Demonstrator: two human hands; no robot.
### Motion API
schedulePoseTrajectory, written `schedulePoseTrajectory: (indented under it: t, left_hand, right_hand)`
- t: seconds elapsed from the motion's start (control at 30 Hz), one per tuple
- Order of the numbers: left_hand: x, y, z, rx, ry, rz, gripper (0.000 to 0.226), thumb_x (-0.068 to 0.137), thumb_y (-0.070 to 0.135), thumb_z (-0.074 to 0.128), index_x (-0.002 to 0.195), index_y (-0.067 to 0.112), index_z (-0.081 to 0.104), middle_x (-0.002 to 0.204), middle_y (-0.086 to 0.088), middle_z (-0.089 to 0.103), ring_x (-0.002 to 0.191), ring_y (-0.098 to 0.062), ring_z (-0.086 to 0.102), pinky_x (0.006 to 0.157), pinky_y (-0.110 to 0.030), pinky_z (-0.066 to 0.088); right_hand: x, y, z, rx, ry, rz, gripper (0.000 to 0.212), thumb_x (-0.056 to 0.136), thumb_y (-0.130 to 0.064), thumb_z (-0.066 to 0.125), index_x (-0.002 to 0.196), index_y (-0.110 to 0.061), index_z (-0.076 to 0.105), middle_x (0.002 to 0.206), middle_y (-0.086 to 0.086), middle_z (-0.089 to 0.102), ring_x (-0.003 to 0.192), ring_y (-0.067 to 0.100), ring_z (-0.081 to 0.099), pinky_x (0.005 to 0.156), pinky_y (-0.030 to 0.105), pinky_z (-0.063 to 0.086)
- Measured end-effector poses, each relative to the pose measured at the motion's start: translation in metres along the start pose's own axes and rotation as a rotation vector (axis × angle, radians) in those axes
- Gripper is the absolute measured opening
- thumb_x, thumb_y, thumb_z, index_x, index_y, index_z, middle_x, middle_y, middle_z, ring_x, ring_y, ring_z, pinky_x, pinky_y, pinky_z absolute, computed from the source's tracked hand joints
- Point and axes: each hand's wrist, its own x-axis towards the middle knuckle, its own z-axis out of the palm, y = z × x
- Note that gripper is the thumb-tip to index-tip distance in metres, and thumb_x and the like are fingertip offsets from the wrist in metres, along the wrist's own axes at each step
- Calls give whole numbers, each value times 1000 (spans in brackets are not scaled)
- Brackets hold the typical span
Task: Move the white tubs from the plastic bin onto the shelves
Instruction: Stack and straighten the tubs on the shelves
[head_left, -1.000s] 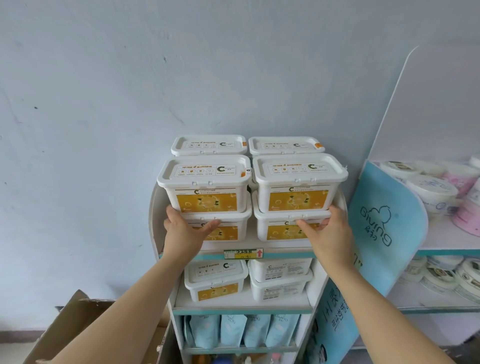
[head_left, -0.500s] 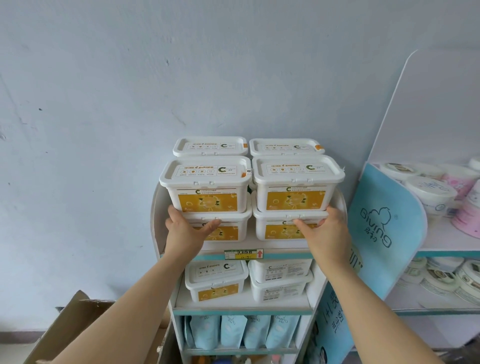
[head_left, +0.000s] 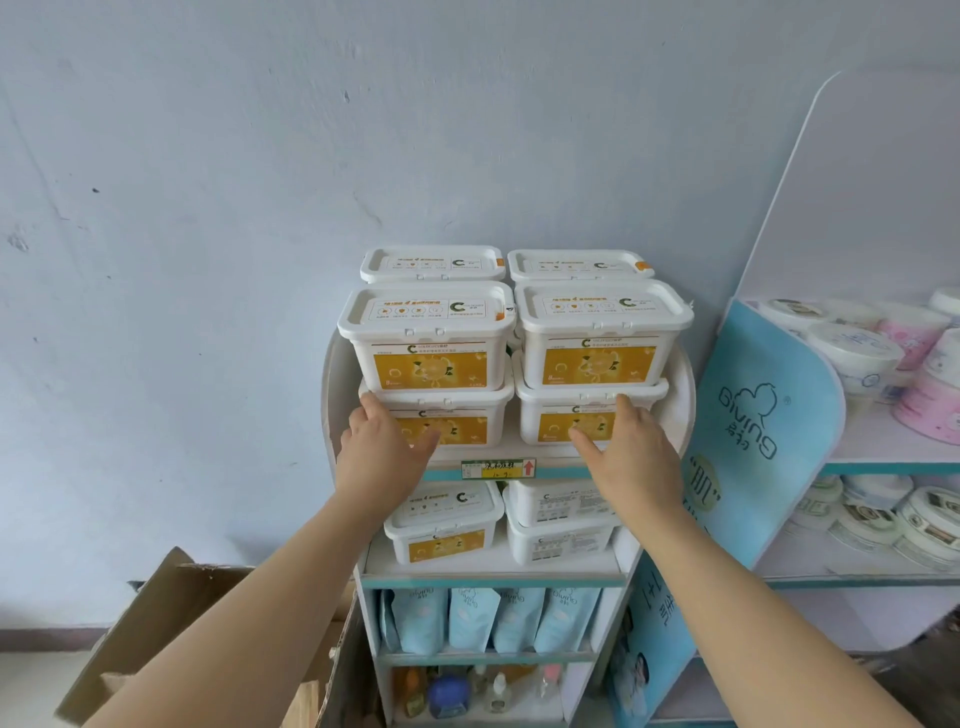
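Fingers (head_left: 371, 410) spread, empty, before stacked tubs (head_left: 592, 421)

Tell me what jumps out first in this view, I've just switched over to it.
The stacked white tubs with orange labels fill the top shelf of the narrow white rack, two high in front. The left hand and right hand, both open, are spread in front of the lower tubs. A blue side panel marked GIVING stands to the right.
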Motion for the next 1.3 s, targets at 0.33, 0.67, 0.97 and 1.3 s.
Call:
schedulePoseTrajectory:
  t: [0.33, 0.67, 0.97, 1.3]
  left_hand:
    - [-53, -39, 10, 182, -86, 314, 51, 92, 45, 51, 135, 20, 42, 129, 1, 52, 116, -21, 47, 95, -34, 44]
    - [-49, -111, 73, 245, -331, 196, 50, 93, 42, 51, 135, 16, 43, 130, -3, 52, 116, -22, 49, 92, -35, 48]
    - [-5, -135, 146, 314, -263, 324, 53, 98, 32, 48, 145, 13, 33, 152, -3, 33, 141, -21, 26, 113, -34, 27]
    - [8, -136, 157, 386, -73, 308, 39, 95, 38, 52, 124, 13, 55, 121, -7, 62, 105, -28, 57, 83, -33, 43]
  right_hand:
    - [-61, -23, 15, -71, -182, -103, 57, 93, -51, 45, 134, -11, 46, 128, 4, 57, 117, 22, 51, 93, 32, 43]
    - [-92, -34, 84, -161, -375, -201, 48, 93, -50, 45, 119, -11, 56, 113, 5, 63, 104, 23, 56, 81, 33, 47]
    - [-71, -25, 177, -197, -395, -345, 40, 94, -44, 48, 114, -11, 56, 112, 4, 61, 104, 23, 54, 76, 31, 43]
    - [-57, -16, 224, -160, -164, -470, 22, 87, -23, 63, 99, -5, 68, 97, 13, 69, 95, 34, 59, 88, 40, 43]
